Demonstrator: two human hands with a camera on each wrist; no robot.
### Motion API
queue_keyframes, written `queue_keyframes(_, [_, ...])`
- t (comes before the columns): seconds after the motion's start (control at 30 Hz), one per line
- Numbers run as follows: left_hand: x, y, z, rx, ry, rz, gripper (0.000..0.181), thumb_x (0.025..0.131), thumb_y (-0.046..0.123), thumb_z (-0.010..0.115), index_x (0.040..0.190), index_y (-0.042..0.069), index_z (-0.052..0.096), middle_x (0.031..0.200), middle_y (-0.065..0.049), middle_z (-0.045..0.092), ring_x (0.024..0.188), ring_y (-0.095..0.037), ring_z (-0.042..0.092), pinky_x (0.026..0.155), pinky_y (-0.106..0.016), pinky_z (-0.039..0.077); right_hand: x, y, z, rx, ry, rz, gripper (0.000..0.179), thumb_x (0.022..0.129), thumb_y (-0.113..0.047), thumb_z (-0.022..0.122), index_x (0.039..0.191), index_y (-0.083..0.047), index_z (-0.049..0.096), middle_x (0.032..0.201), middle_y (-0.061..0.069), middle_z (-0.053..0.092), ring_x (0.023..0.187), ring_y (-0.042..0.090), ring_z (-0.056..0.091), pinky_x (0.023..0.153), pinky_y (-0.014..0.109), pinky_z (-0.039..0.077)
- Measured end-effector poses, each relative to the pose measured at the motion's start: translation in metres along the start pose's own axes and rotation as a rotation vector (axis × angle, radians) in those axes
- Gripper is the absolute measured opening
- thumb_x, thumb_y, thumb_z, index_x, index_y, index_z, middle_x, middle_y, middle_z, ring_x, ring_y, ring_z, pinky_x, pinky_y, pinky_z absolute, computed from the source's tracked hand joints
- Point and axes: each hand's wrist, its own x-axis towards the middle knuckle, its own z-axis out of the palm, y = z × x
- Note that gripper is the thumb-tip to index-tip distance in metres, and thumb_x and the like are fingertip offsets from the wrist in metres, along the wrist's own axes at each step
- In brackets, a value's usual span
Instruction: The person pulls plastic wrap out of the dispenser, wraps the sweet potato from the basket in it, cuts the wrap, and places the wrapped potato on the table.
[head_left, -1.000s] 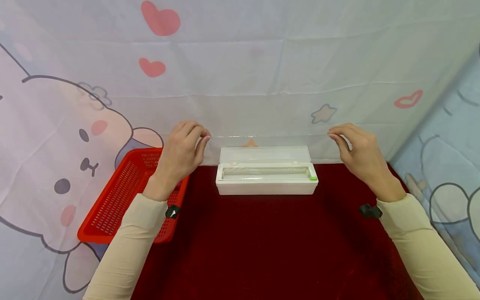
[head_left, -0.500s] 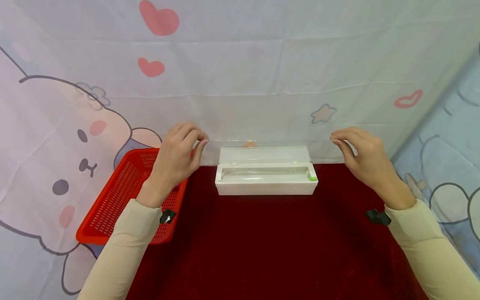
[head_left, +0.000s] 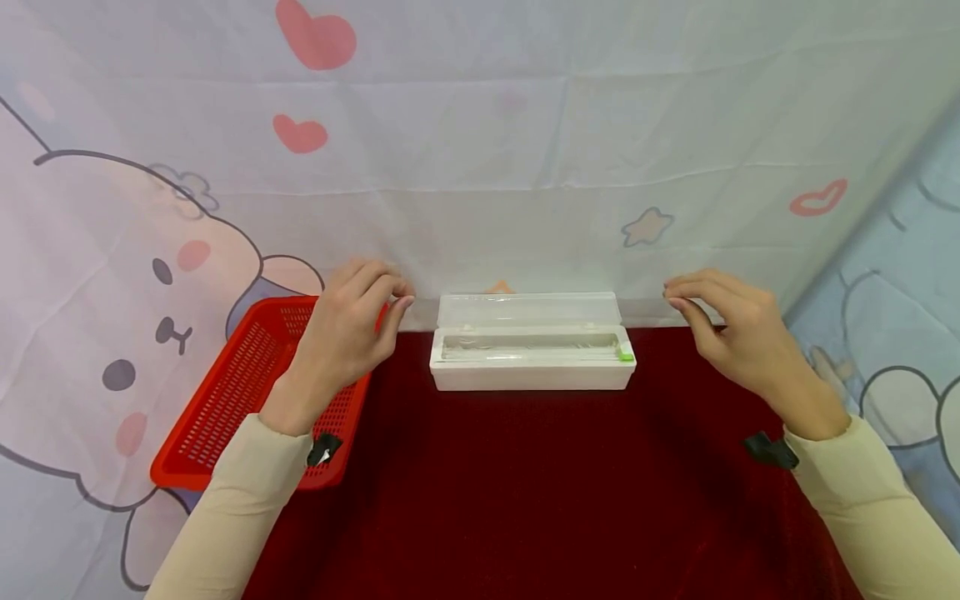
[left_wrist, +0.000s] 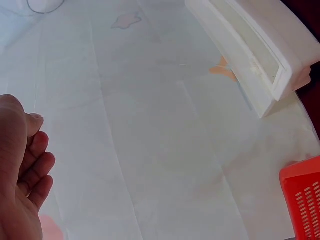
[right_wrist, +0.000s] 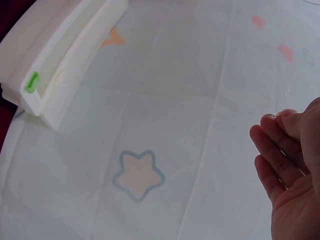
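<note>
Between both hands stretches a sheet of clear cling film (right_wrist: 287,95), visible only as faint glints and fine lines. My left hand (head_left: 348,321) pinches one corner between thumb and fingers, above the red basket's inner side. At the other corner my right hand (head_left: 738,329) pinches the film too, up and right of the dispenser. Below and between them sits a white cling film dispenser (head_left: 528,379), its translucent lid (head_left: 528,310) raised at the back. A green slider (head_left: 626,357) is at the right end of its front edge. How far the film reaches is hard to see.
A red perforated basket (head_left: 217,400) stands at the left, partly behind the left forearm. Dark red cloth (head_left: 540,483) covers the table. A printed fabric backdrop (head_left: 487,150) rises right behind the dispenser.
Both hands have come down and nearer to me, drifting slightly apart. The film's glinting edge has dropped with them, from above the lid to about its top. Dispenser and basket have stayed put.
</note>
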Motion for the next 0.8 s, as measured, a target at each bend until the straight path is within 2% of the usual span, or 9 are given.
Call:
queue_keyframes(0.17, [-0.004,0.003,-0.003,-0.002,-0.022,0.000,0.005,0.095,0.000,0.073,0.099,0.003,0.070,0.101,-0.013,0.069,0.100,-0.035,0.061,0.092,-0.047,0.051,-0.004,-0.004,0.001,0.039,0.018,-0.001,0.045,0.111,-0.033,0.058,0.103,0.007,0.077,0.102,0.018,0.078,0.086,0.030,0.071,0.096,0.007,0.046])
queue_keyframes(0.43, [-0.009,0.004,0.000,-0.033,-0.002,-0.006,0.002,0.098,0.003,0.070,0.096,0.004,0.070,0.098,-0.009,0.068,0.095,-0.031,0.060,0.087,-0.044,0.050,-0.009,-0.007,0.001,0.049,-0.025,0.011,0.043,0.112,-0.033,0.058,0.106,0.006,0.077,0.105,0.018,0.078,0.092,0.026,0.071,0.100,0.008,0.045])
queue_keyframes(0.6, [-0.010,0.005,0.001,-0.047,-0.011,-0.007,0.009,0.102,0.007,0.065,0.097,0.003,0.071,0.098,-0.009,0.068,0.097,-0.031,0.060,0.090,-0.042,0.050,-0.013,-0.007,0.001,0.036,-0.039,0.017,0.045,0.112,-0.033,0.057,0.106,0.006,0.077,0.105,0.017,0.078,0.093,0.025,0.072,0.100,0.007,0.046])
queue_keyframes(0.8, [-0.011,0.006,-0.001,-0.054,-0.012,-0.005,0.004,0.096,0.000,0.071,0.097,0.004,0.072,0.098,-0.009,0.068,0.098,-0.030,0.061,0.088,-0.043,0.051,-0.015,-0.009,0.003,0.031,-0.047,0.014,0.046,0.112,-0.034,0.057,0.103,0.007,0.077,0.102,0.016,0.079,0.093,0.026,0.073,0.102,0.007,0.046])
